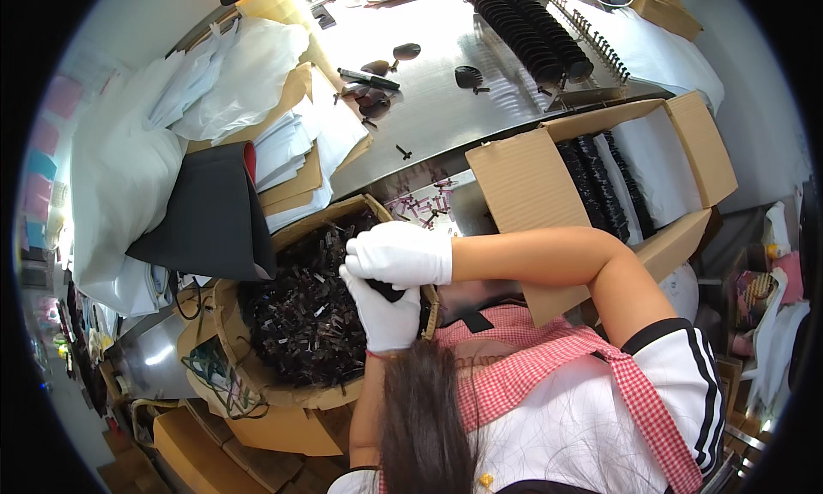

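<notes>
Both my hands wear white gloves and meet above the right side of a bin full of small dark glossy plastic pieces (304, 331). The bin has a brown cardboard-like rim (321, 398). My right hand (399, 254) lies on top with its fingers curled closed, pointing left. Just beneath it, my left hand (386, 318) reaches up from below, fingers bent against the right hand. A dark patch shows between the palms; whether it is a held piece or the heap behind cannot be made out.
A metal table (429, 108) holds dark oval parts, a marker (369, 79) and a rack with rows of black discs (523, 31). An open cardboard box (514, 177) with black parts stands at right. Papers and a black folder (210, 202) lie left of the bin.
</notes>
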Tool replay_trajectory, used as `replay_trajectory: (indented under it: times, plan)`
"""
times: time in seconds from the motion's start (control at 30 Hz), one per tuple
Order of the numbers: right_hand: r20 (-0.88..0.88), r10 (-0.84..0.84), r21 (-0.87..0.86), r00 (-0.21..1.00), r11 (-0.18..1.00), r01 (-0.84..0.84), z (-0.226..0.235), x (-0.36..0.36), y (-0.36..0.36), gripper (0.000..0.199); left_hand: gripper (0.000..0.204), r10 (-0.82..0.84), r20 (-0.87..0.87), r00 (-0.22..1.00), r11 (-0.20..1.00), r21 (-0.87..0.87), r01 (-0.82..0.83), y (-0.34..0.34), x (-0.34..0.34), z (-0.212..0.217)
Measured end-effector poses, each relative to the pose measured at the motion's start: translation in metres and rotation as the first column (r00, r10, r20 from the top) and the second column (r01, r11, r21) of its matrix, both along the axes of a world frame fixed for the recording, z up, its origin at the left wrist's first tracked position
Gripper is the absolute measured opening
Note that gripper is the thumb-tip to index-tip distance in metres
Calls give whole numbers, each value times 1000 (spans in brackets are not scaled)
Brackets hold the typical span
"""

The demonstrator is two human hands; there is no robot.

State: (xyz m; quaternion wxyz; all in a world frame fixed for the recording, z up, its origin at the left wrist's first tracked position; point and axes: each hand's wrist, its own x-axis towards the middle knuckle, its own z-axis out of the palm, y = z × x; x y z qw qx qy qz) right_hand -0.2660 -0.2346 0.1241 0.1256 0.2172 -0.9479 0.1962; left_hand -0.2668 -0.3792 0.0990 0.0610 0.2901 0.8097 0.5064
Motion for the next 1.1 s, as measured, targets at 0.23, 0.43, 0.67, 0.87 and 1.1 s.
replay_trajectory:
  times: [0.23, 0.43, 0.67, 0.87, 1.1]
  plan:
    - [-151, -259, -220, 954, 950, 223, 0, -16, 74, 33, 30, -482, 838, -256, 496, 21, -868, -35, 10, 1]
    - [200, -862, 212, 466, 502, 839, 10, -11, 226, 72, 18, -339, 932, 128, 687, 338, -644, -25, 10, -4]
    - [84, -367, 328, 926, 888, 322, -13, 9, 206, 76, 32, -471, 880, 56, 779, 446, -441, 20, -21, 0]
    - [51, -200, 131, 978, 973, 192, -4, 18, 188, 31, 22, -385, 867, 317, 823, 478, -308, 59, -36, 10]
    - [456, 11, -403, 890, 894, 196, 25, 24, 109, 23, 67, -439, 823, 362, 887, 460, 30, 61, -41, 18]
